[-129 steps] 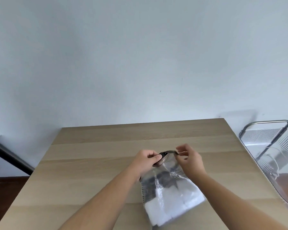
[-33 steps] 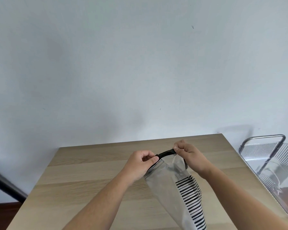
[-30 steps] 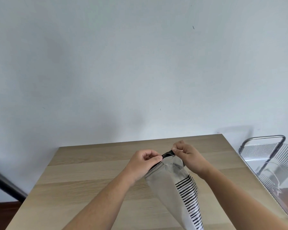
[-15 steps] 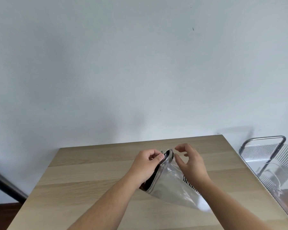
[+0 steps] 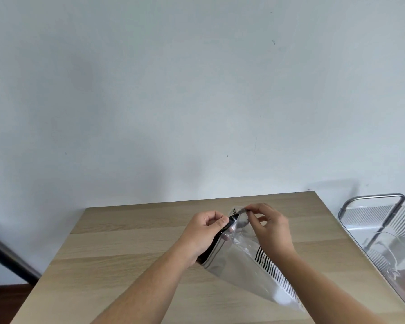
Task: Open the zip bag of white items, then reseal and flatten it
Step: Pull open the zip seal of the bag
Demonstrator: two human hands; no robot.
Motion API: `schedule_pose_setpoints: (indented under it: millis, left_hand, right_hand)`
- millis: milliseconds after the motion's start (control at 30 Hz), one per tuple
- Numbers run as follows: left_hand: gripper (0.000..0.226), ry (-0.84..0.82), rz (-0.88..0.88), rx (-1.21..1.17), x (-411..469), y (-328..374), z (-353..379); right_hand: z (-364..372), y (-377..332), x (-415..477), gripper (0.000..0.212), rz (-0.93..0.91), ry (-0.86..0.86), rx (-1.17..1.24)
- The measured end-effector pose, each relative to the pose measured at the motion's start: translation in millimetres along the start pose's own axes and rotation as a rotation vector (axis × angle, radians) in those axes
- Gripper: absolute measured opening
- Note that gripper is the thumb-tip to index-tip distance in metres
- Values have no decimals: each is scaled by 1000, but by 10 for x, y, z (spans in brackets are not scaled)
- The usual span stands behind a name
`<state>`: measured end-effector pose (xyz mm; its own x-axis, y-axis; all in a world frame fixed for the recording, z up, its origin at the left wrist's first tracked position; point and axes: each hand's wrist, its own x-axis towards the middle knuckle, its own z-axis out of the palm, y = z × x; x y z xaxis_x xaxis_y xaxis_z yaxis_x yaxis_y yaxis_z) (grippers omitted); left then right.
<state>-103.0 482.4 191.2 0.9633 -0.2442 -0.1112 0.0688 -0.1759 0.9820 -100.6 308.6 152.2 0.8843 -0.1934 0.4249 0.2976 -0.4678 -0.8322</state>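
Note:
A clear zip bag (image 5: 243, 270) with a black zip strip and black stripes on one side is held tilted above the wooden table (image 5: 117, 265). My left hand (image 5: 204, 232) pinches the black zip strip at the bag's top left. My right hand (image 5: 270, 228) pinches the clear top edge at the upper right corner with thumb and forefinger. The bag's lower end slopes down to the right, partly behind my right forearm. A pale patch shows near the bag's bottom; the white items themselves are hard to make out.
A transparent chair with a chrome frame (image 5: 381, 232) stands right of the table. A dark slanted bar (image 5: 7, 258) sits at the far left. A plain wall rises behind the table's far edge.
My right hand, which had let go and hovered spread half a second ago, now pinches the bag's top edge again. The bag has tipped lower toward the table.

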Motion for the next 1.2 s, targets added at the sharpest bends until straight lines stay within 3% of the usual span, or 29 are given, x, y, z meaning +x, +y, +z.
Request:
schedule_pose_setpoints:
  millis: [100,333,567,700,800,933,1200]
  left_hand:
    - [23,8,-11,-20,10,-38,-41]
    - [21,26,-30,71,66,-130,-174]
    - [17,-72,7,145,46,18,-101]
    - [16,-10,76,262,66,31,19]
    - [23,-12,57,212,58,35,10]
    - [32,-44,64,91,30,53,21]
    - [32,-121,41,-9,-20,69,22]
  right_hand:
    - [-49,-53,51,36,-3,-72,22]
    - [-236,-122,246,32,165,-484,148]
    - [-174,-111,253,32,139,-549,116]
    - [-141,-114,178,23,110,-474,110]
    - [-176,-78,96,8,83,-360,146]
    - [-157,-7,48,29,73,-262,-30]
    - [-46,-67,37,28,110,-71,82]
